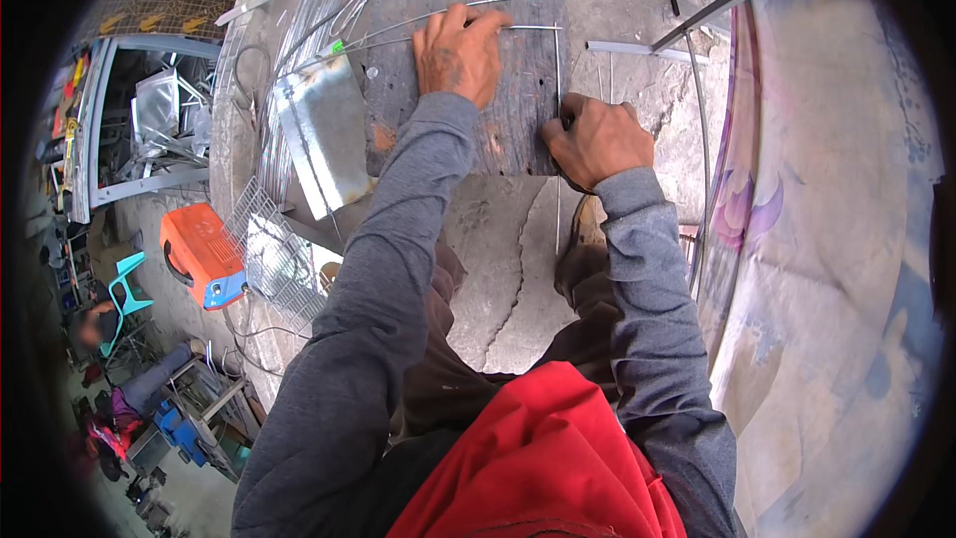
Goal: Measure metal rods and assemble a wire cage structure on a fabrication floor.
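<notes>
Two thin steel wires lie across the dark wooden board under my hands, and a third wire runs straight toward me along the board's right edge. My left hand lies palm-down with the fingers spread, pressing the crosswise wires onto the board. My right hand is curled into a tight fist at the board's right edge, closed on the near part of the upright wire; what else it may hold I cannot tell. The wires are bright, bare and slightly bowed, the long ones reaching past my left fingers to the right. Just left of my left forearm a shiny sheet-metal plate leans on the grey stone slab, with a bundle of more wires beyond it. Further left and lower, an orange box-shaped welding machine with a blue end sits beside a wire mesh panel. I see no readable label near my hands.
</notes>
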{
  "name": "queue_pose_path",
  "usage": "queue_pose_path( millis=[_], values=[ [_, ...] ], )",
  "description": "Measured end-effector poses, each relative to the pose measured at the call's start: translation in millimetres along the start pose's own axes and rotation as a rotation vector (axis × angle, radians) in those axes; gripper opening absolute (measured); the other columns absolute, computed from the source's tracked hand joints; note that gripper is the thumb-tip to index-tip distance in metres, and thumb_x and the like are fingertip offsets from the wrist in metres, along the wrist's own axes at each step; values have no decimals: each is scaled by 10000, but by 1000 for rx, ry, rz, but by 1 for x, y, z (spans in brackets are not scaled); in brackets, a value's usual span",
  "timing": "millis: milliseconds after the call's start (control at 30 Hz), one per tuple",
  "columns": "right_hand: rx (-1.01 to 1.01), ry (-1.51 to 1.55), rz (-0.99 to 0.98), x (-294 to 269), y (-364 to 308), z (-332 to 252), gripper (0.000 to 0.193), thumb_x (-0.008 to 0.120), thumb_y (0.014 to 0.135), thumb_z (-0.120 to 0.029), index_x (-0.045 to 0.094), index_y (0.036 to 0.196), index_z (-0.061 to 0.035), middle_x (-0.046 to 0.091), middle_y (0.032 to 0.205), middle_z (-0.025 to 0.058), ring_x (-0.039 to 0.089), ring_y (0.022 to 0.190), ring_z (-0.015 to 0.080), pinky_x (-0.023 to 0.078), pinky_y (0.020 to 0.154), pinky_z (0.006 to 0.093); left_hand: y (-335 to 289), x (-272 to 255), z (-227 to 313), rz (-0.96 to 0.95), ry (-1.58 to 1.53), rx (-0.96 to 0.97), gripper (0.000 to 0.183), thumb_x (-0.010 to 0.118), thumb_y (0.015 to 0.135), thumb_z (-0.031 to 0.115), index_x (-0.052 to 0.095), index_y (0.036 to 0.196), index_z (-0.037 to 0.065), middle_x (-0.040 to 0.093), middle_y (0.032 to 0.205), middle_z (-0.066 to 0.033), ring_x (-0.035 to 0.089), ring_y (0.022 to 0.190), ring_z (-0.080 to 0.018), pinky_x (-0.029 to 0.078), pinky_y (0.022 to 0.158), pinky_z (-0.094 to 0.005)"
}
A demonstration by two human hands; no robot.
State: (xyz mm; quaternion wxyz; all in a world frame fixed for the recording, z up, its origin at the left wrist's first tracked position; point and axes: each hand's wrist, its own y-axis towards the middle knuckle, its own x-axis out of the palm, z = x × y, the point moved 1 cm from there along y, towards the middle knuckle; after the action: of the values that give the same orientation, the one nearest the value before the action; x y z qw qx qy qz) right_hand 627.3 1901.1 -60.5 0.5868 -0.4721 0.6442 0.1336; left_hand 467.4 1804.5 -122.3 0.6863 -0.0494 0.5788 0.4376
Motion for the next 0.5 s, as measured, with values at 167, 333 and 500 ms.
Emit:
queue_pose_path(
  millis=[167, 333, 500],
  values=[
    [-3, -12, -4, 2, 0, 1, 403, 579, 856, -416, 698, 1116, -133, 710, 993, 174, 648, 1015, 377, 531, 883, 476, -1, 1, -2, -2, 0, 3, 172, 613, 934, 201, 728, 1018, 298, 612, 976, 17, 556, 998, -218, 388, 961, -385],
    [-18, -15, 9, 3, 1, 3, 397, 572, 860, -411, 699, 1109, -130, 707, 982, 187, 654, 999, 381, 534, 877, 469, -1, 4, -2, 8, 17, 15, 172, 614, 933, 200, 728, 1017, 299, 611, 976, 14, 556, 996, -224, 389, 959, -394],
    [2, 8, 1, 0, 0, 2, 390, 571, 859, -409, 701, 1103, -134, 703, 991, 200, 652, 1005, 382, 533, 878, 471, -1, 4, -2, -10, -23, 2, 234, 586, 918, 136, 727, 1030, 285, 587, 993, -25, 531, 1025, -252, 373, 983, -417]
  ],
)
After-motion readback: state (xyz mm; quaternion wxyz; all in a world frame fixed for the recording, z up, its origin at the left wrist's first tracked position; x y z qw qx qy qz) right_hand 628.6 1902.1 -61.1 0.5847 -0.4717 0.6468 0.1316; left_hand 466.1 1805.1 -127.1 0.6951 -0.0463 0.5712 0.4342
